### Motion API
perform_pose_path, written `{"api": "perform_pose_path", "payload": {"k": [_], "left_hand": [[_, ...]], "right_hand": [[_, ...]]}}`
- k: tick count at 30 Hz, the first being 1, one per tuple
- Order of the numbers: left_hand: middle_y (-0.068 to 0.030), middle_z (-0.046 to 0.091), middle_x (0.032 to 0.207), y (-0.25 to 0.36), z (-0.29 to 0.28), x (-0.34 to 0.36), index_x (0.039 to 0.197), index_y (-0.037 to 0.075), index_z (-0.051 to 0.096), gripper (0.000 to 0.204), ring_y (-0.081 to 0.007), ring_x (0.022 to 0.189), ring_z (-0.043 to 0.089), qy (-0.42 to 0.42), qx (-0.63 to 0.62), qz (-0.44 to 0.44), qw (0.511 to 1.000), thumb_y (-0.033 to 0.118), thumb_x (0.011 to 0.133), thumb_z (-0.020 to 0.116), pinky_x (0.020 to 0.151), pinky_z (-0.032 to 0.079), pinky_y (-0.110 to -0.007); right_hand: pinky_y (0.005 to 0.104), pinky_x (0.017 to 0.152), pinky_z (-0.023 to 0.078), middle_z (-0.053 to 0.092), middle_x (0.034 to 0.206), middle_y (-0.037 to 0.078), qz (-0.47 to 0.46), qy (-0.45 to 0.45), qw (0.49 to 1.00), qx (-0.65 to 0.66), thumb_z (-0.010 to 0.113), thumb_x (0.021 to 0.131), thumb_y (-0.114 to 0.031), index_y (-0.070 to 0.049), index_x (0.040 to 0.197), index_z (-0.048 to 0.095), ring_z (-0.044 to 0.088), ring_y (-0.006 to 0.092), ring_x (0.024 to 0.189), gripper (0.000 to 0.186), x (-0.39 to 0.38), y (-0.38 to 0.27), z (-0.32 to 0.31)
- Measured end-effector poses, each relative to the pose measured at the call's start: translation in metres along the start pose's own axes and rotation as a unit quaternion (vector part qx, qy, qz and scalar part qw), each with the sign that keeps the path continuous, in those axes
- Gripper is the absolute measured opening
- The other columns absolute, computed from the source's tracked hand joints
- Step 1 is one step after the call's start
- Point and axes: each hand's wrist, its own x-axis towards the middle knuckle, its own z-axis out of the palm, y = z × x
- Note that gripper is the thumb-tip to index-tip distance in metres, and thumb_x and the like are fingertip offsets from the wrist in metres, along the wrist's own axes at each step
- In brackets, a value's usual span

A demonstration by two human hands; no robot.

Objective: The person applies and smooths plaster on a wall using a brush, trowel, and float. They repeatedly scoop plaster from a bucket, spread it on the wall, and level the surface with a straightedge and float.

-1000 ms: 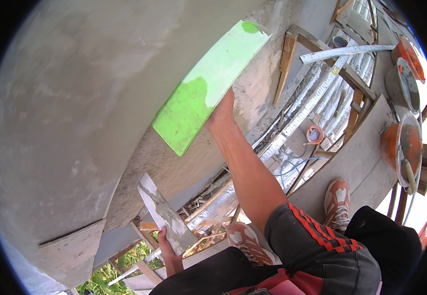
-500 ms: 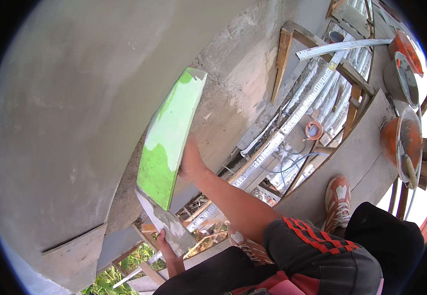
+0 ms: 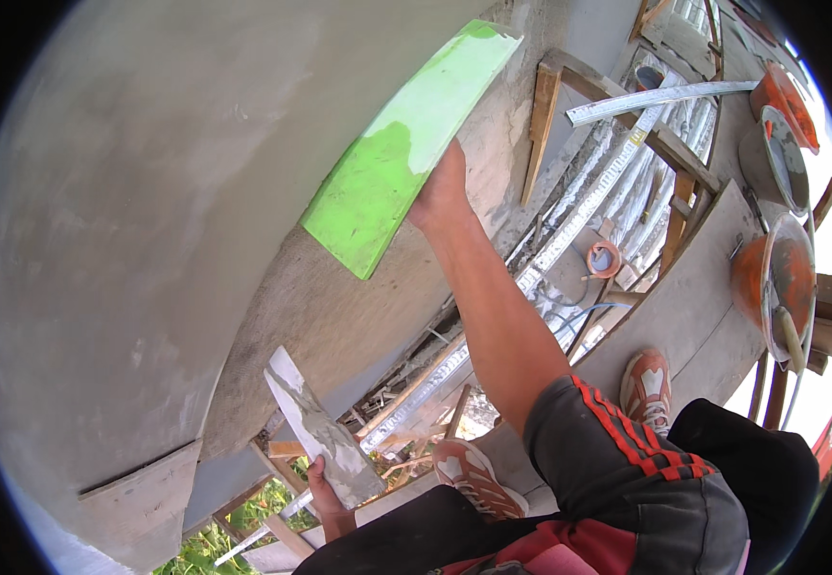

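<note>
My right hand (image 3: 442, 190) is closed on a long green plastering float (image 3: 373, 177), its fingers mostly hidden behind the tool. Pale, whitish patches cover the float's upper part. It is tilted at the wall (image 3: 148, 192), over the border between smooth grey plaster and a rougher brown strip (image 3: 311, 316); whether it touches the wall I cannot tell. Lower down, my left hand (image 3: 328, 492) grips a narrow grey board (image 3: 325, 436) smeared with mortar, the thumb lying on its face. A gap separates the board from the float.
Wooden planks (image 3: 699, 297) run along the right under a shoe (image 3: 646, 383). Mortar-stained buckets stand there, one orange (image 3: 747, 278) and one grey (image 3: 766, 158). A long metal straightedge (image 3: 579, 216) and a timber frame (image 3: 539, 129) lie beyond the wall's edge. Green plants (image 3: 196, 551) show below.
My right hand has moved the float up and to the right, away from the board. The board in my left hand stays nearly in place and now shows more of its face.
</note>
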Motion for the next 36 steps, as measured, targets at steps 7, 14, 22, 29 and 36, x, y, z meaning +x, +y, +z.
{"api": "perform_pose_path", "payload": {"k": [7, 14, 22, 29, 36], "left_hand": [[-0.0252, 0.067, 0.143, -0.001, 0.002, -0.002, 0.158, -0.001, 0.047, 0.078, -0.0429, 0.13, 0.068, 0.006, -0.018, -0.012, 1.0, 0.041, 0.098, 0.073, 0.112, 0.056, -0.051], [-0.0257, 0.07, 0.136, -0.004, 0.02, -0.002, 0.156, -0.001, 0.049, 0.076, -0.0368, 0.124, 0.07, 0.023, 0.025, -0.01, 0.999, 0.044, 0.098, 0.068, 0.108, 0.056, -0.047], [-0.0253, 0.071, 0.136, 0.002, 0.017, -0.002, 0.156, -0.001, 0.05, 0.076, -0.0371, 0.124, 0.07, 0.031, 0.032, 0.008, 0.999, 0.043, 0.097, 0.069, 0.11, 0.055, -0.047], [-0.0249, 0.069, 0.138, -0.009, 0.024, 0.011, 0.156, -0.002, 0.049, 0.077, -0.0374, 0.123, 0.071, 0.005, 0.006, -0.012, 1.0, 0.041, 0.097, 0.071, 0.106, 0.058, -0.047], [-0.0239, 0.069, 0.136, -0.013, 0.02, 0.015, 0.161, 0.003, 0.042, 0.077, -0.0405, 0.118, 0.073, -0.027, -0.024, -0.035, 0.999, 0.036, 0.097, 0.07, 0.099, 0.062, -0.05]], "right_hand": [[0.0415, 0.097, 0.061, 0.072, 0.125, 0.011, 0.074, 0.008, 0.997, -0.017, 0.054, 0.114, -0.035, 0.001, 0.137, 0.062, 0.073, 0.0209, 0.11, 0.044, -0.077, 0.078, -0.01], [0.0446, 0.093, 0.063, 0.071, 0.122, 0.011, 0.005, -0.009, 1.0, 0.011, 0.052, 0.115, -0.031, 0.003, 0.136, 0.061, 0.073, 0.0235, 0.109, 0.041, 0.013, -0.02, -0.026], [0.0448, 0.094, 0.063, 0.07, 0.129, 0.015, 0.047, -0.02, 0.999, -0.011, 0.055, 0.113, -0.034, 0.004, 0.137, 0.06, 0.072, 0.0244, 0.111, 0.046, -0.005, 0.005, 0.0], [0.0302, 0.072, 0.057, 0.072, 0.099, 0.005, 0.083, 0.08, 0.986, -0.124, 0.062, 0.114, -0.045, 0.0, 0.123, 0.07, 0.069, 0.0102, 0.084, 0.047, -0.093, 0.03, -0.04], [0.0289, 0.061, 0.048, 0.062, 0.1, 0.007, -0.219, 0.176, 0.83, -0.482, 0.071, 0.109, -0.046, -0.002, 0.15, 0.056, 0.057, 0.0118, 0.07, 0.062, 0.011, -0.098, -0.078]]}}
